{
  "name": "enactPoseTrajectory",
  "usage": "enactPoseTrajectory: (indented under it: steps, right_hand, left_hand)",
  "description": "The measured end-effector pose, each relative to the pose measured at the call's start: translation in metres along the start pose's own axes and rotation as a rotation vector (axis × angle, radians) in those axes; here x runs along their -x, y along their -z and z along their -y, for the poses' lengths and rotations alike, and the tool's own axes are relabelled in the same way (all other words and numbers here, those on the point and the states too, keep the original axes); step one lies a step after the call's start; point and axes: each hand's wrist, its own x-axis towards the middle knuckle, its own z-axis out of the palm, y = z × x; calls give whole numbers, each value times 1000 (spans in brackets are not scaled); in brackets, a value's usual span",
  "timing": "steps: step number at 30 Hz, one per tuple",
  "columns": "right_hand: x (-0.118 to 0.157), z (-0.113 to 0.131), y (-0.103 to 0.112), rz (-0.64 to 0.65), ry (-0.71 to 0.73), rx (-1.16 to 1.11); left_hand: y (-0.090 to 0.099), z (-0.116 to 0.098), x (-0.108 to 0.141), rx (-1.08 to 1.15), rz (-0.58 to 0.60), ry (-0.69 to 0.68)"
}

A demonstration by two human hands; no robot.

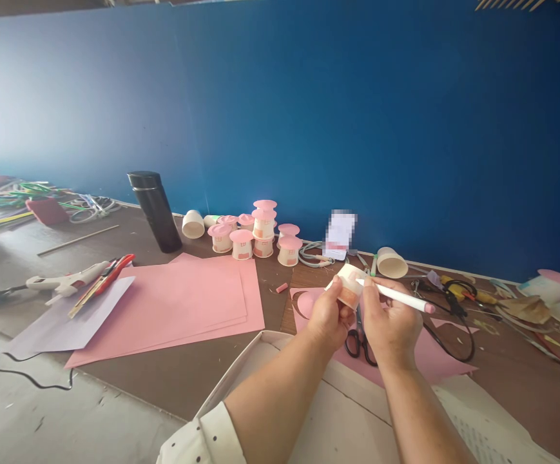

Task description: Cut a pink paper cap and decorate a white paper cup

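Observation:
My left hand (328,317) is closed around a small white paper cup (350,278), which is tilted and has an orange-pink patch drawn on its side. In my right hand (393,325) is a white marker (398,296) with a pink end; its tip points at the cup's wall, and I cannot tell whether it touches. Below my hands lie black-handled scissors (353,343) on pink paper (424,351). A pink marker cap (282,287) rests on the table to the left. Several decorated cups with pink paper tops (241,245) stand against the wall.
Stacked pink sheets (187,296), a glue gun (69,281) and a red cutter (110,274) occupy the left. A black bottle (156,212) stands behind them. An open box (241,370) is nearest me. Cables (458,293) and scraps clutter the right; a blue wall (308,109) bounds the table.

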Motion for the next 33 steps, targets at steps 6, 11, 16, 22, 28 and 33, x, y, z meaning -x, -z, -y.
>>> enactPoseTrajectory:
  steps: [6, 11, 16, 22, 28, 33]
  right_hand:
    - [1, 0, -1, -2, 8, 19]
    - [1, 0, -2, 0, -1, 27]
    - [1, 1, -2, 6, -2, 31]
    - [2, 2, -3, 12, -20, 4]
    - [1, 5, 2, -102, -64, -252]
    - [-1, 6, 3, -169, -120, -272]
  left_hand:
    - [0, 0, 0, 3, -5, 5]
    - [1, 0, -2, 12, -7, 12]
    - [2, 1, -3, 9, -6, 21]
    - [3, 2, -4, 7, 4, 6]
    - [1, 0, -2, 67, 6, -22]
    - [2, 0, -1, 72, 23, -23]
